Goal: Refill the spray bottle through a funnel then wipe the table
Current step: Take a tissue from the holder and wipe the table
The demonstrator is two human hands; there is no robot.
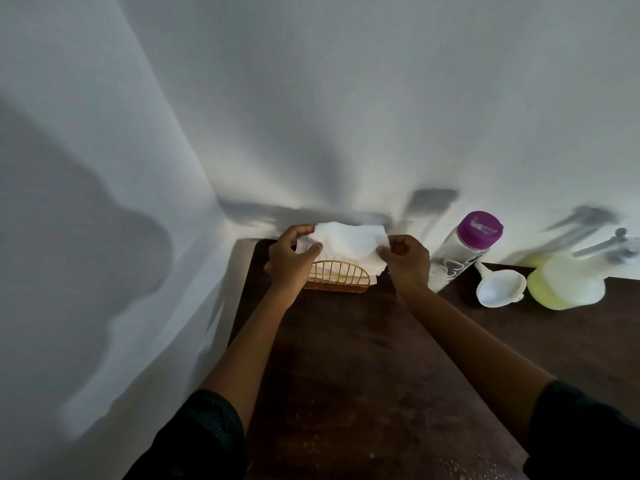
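Observation:
A white paper napkin (pixel 346 242) is stretched between my two hands, just above a gold wire napkin holder (pixel 337 275) at the far end of the dark wooden table (pixel 346 358). My left hand (pixel 292 259) pinches its left edge and my right hand (pixel 405 259) pinches its right edge. More white napkins stand in the holder behind the wires. To the right stand a clear bottle with a purple cap (pixel 465 245), a white funnel (pixel 498 285) lying on the table, and a spray bottle (pixel 571 280) holding pale yellow liquid with a grey trigger head.
White walls close off the table at the back and on the left, meeting in a corner behind the holder. White specks dot the table's near surface (pixel 460 467). Bare dark wood lies between my forearms.

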